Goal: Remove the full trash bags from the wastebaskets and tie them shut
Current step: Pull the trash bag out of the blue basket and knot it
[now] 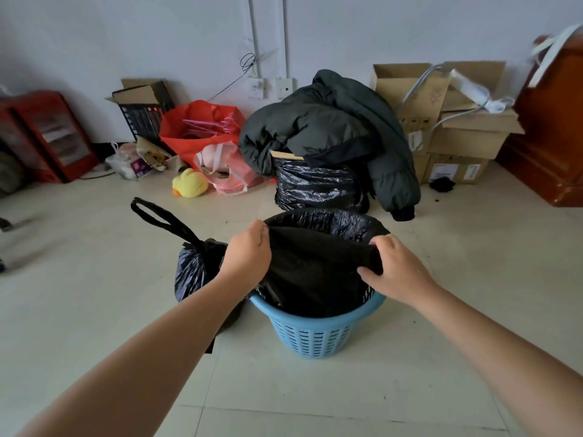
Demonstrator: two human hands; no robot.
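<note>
Right now we have both hands on the black bag (315, 272) that sits in the blue wastebasket (312, 335) on the tiled floor (94, 294). Our left hand (247, 257) pinches the near edge of the bag at its left side, fingers curled over the plastic. Our right hand (397, 269) grips the same edge at the right, thumb under and fingers folded over the top. Between the two hands the film is stretched across the near part of the basket's mouth, while the far part of the bag is folded over the basket's back rim.

Just to the left of the wastebasket, touching our left forearm, stands a tied black bag (195, 266), its knotted neck ending in a long loop (157, 216) that sticks up and to the left.

Behind the wastebasket is another black-bagged bundle (315, 187) with a dark padded jacket (331, 127) draped over it. Left of that lie a pink bag (230, 171), a red bag (195, 130) holding pink hangers, and a yellow plush duck (189, 184). Cardboard boxes (457, 134) are stacked against the wall at the right, beside a brown wooden cabinet (555, 137). A red heater (47, 134) stands at the far left.
</note>
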